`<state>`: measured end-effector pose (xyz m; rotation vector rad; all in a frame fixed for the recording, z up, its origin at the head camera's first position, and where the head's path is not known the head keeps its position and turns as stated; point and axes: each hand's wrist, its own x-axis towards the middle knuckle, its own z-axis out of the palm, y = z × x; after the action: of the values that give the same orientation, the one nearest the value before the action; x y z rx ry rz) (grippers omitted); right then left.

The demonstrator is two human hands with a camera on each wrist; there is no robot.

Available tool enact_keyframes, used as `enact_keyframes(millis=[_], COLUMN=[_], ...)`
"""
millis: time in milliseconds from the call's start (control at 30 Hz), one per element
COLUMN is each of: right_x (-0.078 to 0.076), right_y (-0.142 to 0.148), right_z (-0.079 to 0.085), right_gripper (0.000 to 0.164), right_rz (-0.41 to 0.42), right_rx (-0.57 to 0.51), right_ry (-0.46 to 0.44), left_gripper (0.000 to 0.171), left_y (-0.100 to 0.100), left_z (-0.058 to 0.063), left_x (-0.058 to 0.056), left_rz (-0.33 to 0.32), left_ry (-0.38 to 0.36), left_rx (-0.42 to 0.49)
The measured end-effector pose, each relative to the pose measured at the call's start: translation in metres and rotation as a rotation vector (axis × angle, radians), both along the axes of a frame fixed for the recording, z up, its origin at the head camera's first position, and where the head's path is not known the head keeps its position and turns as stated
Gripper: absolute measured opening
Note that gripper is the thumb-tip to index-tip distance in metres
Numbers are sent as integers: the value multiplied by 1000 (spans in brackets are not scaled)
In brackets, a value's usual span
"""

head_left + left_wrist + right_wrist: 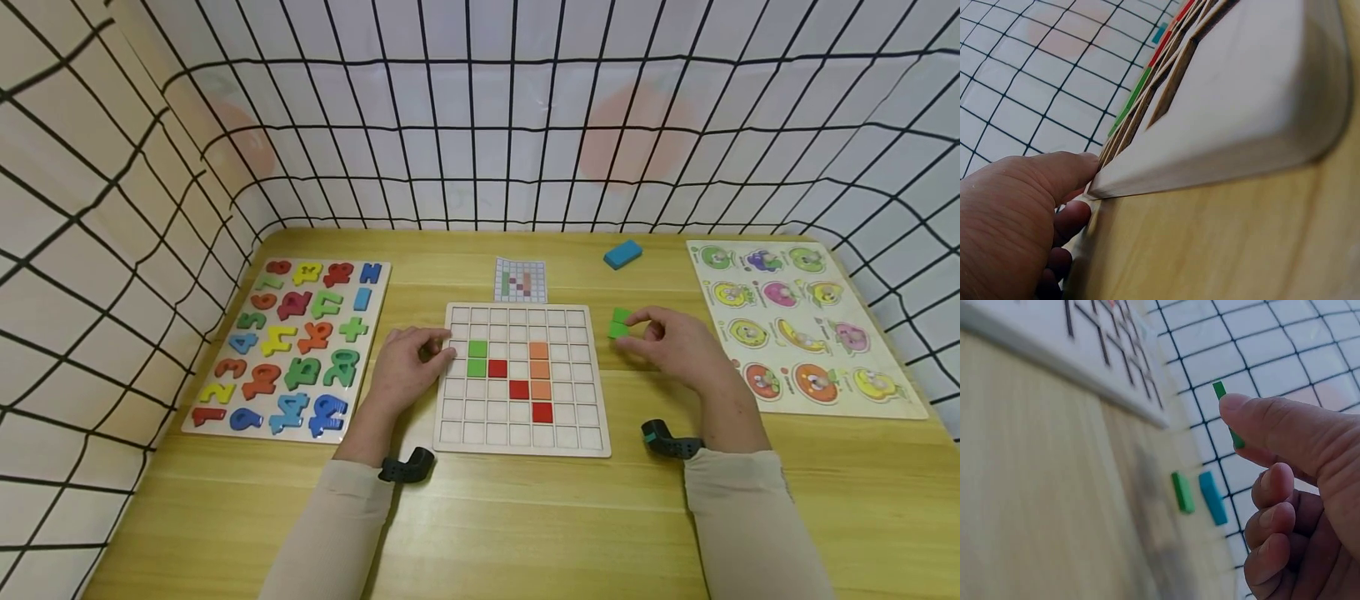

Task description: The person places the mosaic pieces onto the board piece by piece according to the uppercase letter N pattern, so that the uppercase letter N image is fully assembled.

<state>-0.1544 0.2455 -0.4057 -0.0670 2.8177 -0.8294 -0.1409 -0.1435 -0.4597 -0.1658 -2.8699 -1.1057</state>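
Note:
A white square grid board [517,450] lies on the table, with green, red and orange square tiles in some of its cells. My left hand [405,367] is at the board's left edge, its thumb [1072,172] touching the rim and the other fingers loosely bent. To the right of the board, my right hand [678,346] pinches a green tile [1237,437] between thumb and index finger, above the table. Another green tile [1182,492] lies on the table close by. A small card [521,279] with a coloured grid pattern lies behind the board.
A blue block [623,255] lies at the back right. On the left is a number puzzle board [375,321]; on the right, a fruit picture board [825,402]. Black netting [480,129] over pale cloth encloses the table's back and sides. Both wrists wear black camera mounts [408,467].

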Motion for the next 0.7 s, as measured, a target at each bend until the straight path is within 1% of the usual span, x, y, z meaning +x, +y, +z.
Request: enact_keyframes(millis=[167,333,467,700], right_x=[5,9,11,16], right_y=[-15,-31,-43,-69], right_z=[11,17,19,14], right_gripper=[45,40,37,30], right_rz=[22,49,82,164], right_rx=[-29,-63,-78,-73], right_ry=[4,-17,-31,-24], left_gripper=[32,32,32,32], left_y=[0,0,0,0], left_z=[0,0,0,-1], left_x=[0,0,0,0], left_rz=[3,4,2,0], left_ry=[-3,-1,2,3], left_rx=[-3,-7,-6,-2])
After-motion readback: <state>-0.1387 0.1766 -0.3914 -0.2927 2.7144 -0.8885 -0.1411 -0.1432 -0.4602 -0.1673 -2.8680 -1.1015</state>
